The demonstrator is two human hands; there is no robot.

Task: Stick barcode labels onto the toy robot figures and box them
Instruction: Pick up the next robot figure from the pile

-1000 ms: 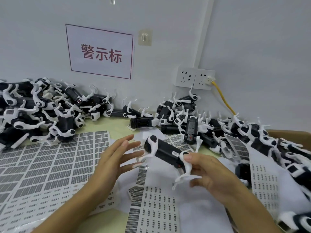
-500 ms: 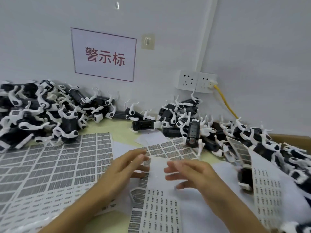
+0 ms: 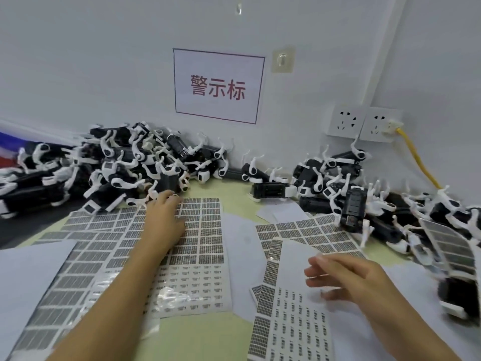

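Plenty left by my reckoning: toy robots (image 3: 125, 168) lie heaped along the wall on both sides, label sheets (image 3: 200, 230) cover the tabletop (image 3: 203, 334), and I see no box. My left hand (image 3: 166, 217) reaches to the near edge of the left heap, fingertips at a black-and-white robot (image 3: 169, 182); whether that grip has closed on it I cannot tell. My right hand (image 3: 348, 277) hovers with fingers loosely spread, holding nothing, above a sheet (image 3: 291, 321), the right heap well beyond it.
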